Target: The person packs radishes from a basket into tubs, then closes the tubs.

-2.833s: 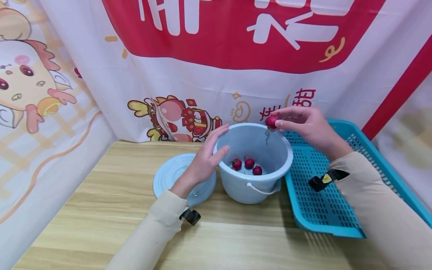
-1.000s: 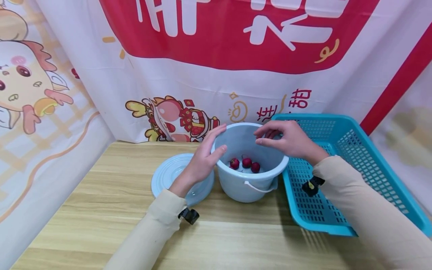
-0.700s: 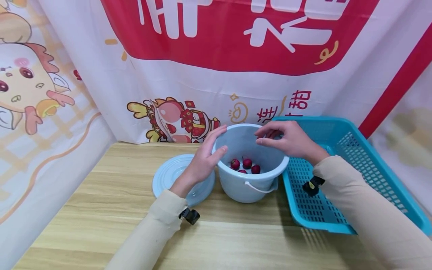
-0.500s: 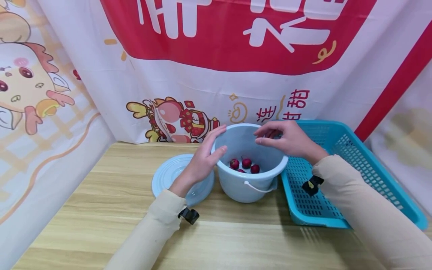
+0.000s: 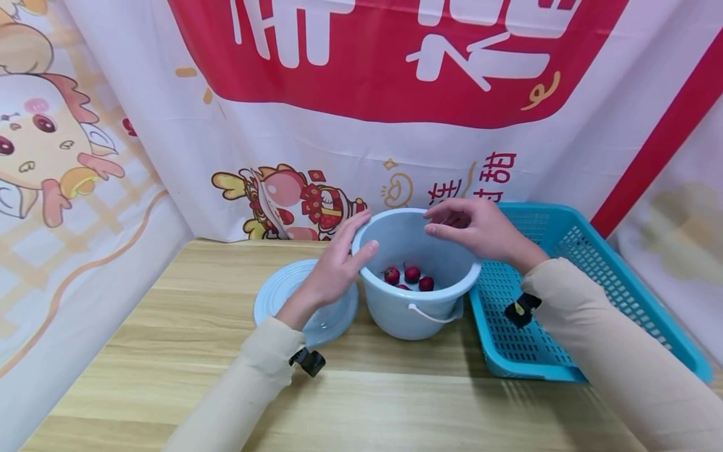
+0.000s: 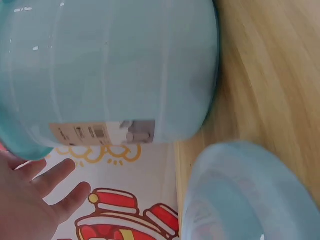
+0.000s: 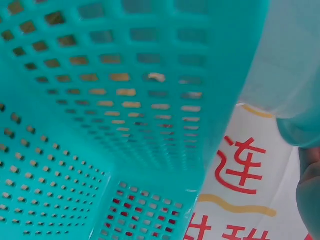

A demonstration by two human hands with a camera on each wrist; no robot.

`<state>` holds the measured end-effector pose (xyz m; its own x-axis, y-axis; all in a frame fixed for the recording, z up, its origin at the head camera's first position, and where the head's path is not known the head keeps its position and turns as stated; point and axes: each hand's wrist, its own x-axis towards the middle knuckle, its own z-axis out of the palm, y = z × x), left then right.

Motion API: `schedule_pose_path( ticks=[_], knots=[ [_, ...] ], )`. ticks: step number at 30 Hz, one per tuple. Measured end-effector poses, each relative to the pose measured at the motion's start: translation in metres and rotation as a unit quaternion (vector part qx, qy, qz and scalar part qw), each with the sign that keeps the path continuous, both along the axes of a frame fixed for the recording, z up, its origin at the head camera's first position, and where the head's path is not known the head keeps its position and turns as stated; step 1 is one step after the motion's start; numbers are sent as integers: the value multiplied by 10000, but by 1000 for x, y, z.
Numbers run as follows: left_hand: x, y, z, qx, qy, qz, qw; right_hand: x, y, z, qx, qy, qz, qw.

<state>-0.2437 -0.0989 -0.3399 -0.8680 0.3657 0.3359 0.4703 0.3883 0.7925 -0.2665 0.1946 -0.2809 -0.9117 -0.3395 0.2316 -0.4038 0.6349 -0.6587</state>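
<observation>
A pale blue bucket (image 5: 409,314) stands upright on the table, shown from its side in the left wrist view. Several small red radishes (image 5: 412,274) with thin roots lie on its bottom; the front wall partly hides one. My left hand (image 5: 336,267) is at the bucket's left rim, fingers stretched out. In the left wrist view the same hand (image 6: 30,205) has its fingers spread. My right hand (image 5: 480,229) hovers over the right rim, fingers loosely bent, with nothing seen between them. Only a bit of it shows at the right wrist view's edge.
A round pale blue lid (image 5: 282,292) lies left of the bucket, partly under the left forearm. A turquoise perforated basket (image 5: 511,369) stands close on the right; its inside shows no items. A printed curtain (image 5: 339,138) hangs behind the wooden table (image 5: 169,326).
The right hand has let go of a radish, which now lies in the bucket, and has lowered over the rim. The left hand has shifted slightly left. The basket has moved a little and settled.
</observation>
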Motion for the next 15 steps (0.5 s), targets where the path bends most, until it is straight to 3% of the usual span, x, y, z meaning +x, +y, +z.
schedule_pose_path(
  ticks=[8, 15],
  knots=[
    [-2, -14, 9, 32, -60, 102, 9999, 4, -14, 17, 171, -94, -206, 9996],
    [-3, -25, 19, 30, -276, 392, 9988, 6, -43, 34, -210, -489, -192, 9984]
  ],
)
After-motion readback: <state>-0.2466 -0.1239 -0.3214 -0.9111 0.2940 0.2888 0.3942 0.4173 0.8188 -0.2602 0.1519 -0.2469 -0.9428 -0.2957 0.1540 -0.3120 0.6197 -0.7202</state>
